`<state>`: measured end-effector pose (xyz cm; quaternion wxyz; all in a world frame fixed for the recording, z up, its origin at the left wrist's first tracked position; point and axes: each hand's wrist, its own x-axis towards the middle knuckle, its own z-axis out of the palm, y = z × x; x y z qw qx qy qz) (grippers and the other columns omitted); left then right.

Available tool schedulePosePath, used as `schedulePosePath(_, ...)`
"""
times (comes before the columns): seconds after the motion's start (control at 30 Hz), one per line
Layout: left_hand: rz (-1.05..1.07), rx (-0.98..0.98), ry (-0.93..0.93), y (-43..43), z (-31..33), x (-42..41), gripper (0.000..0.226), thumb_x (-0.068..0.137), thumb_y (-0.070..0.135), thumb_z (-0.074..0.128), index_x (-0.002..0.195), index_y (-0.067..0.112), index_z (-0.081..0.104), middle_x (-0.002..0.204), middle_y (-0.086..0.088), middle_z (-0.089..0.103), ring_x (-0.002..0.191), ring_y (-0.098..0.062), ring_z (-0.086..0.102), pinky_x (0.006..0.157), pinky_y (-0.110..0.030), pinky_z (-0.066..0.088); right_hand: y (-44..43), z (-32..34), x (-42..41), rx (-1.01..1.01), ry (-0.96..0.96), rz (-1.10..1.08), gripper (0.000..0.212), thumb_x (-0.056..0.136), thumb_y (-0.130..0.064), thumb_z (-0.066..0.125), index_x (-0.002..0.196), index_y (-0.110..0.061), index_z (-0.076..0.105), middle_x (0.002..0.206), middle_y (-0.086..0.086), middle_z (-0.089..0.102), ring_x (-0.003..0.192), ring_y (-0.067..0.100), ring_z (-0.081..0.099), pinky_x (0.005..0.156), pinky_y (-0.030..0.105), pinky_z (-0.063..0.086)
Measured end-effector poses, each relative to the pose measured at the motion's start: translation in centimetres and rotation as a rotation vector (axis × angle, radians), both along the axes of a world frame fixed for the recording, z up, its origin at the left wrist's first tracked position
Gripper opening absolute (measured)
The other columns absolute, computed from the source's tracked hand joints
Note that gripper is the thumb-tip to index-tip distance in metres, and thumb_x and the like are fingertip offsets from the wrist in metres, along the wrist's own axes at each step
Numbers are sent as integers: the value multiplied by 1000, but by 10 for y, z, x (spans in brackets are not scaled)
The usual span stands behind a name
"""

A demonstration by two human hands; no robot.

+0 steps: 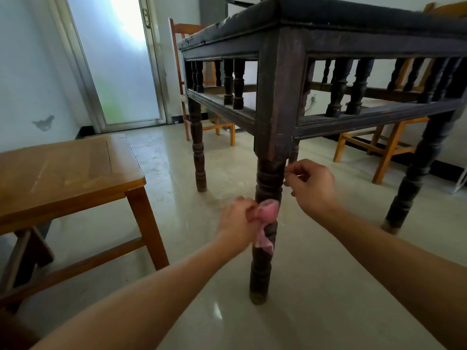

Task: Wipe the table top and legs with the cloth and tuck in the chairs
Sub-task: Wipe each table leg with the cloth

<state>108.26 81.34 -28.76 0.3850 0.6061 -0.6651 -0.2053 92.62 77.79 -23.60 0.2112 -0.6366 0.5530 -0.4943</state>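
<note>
A person, crouching low on a pale tiled floor [328,286], is wiping the nearest turned leg [269,178] of a dark wooden table [353,39] in the centre of the frame. The left hand [237,218] is gripping a bunched pink cloth [267,210], fingers curled round it, and is pressing it against the leg about halfway down, with a loose tail of fabric hanging below. The right hand [313,185] is hovering just beside the same leg, slightly higher, its fingers curled and thumb and forefinger lying close together; whether they are pinching anything or touching the wood cannot be told.

The job appears to be somewhere in its leg-wiping stage. The table top is showing only as a dark edge along the upper right of the frame, so its condition is not readable from here. 2 other legs are in view, 1 at centre left [198,152] and 1 at far right [414,178], and nothing is showing whether either has been wiped.

The chairs look like work left to do. 1 orange wooden chair [63,173] is standing apart from the table in the lower left foreground, a 2nd [188,29] is standing behind the far corner near the frosted glass door [121,59], and a 3rd [386,145] is sitting beyond the table at right, partly under it.
</note>
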Motion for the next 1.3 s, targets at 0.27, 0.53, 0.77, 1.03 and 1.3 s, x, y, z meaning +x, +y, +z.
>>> schedulePosePath(0.27,-75,-60,-17,-6,0,-11,11,85,9,66,86,17,58,102,4,54,86,-6,55,77,-20,51,-7,-1,9,51,-123,0,32,96,-11,56,127,-18,54,104,-4,64,94,13,63,84,42,58)
schedulePosePath(0.53,287,-63,409,-33,2,37,8,93,17,58,88,11,58,81,-7,71,67,-18,70,66,-33,60,-6,-12,15,105,-100,12,32,100,-13,48,132,-17,51,116,4,64,103,20,62,90,44,56)
schedulePosePath(0.77,-437,289,-280,25,-71,-26,21,88,28,67,84,7,64,89,-5,61,72,-14,61,70,-31,55,-6,-19,13,62,-64,45,34,100,-15,44,132,-20,55,105,-5,63,101,17,62,90,46,56)
schedulePosePath(1.03,149,-82,179,-17,-35,-2,16,88,11,62,80,24,57,92,4,60,81,-12,62,72,-25,54,5,-31,13,9,165,154,54,100,-27,50,149,-28,28,137,-3,57,125,17,53,98,34,43)
schedulePosePath(1.3,-116,10,-318,-5,-64,12,8,85,15,67,91,18,62,98,7,53,86,-8,53,76,-19,48,4,-39,12,-132,370,95,75,97,-30,56,154,-22,8,157,0,28,133,20,46,94,32,46)
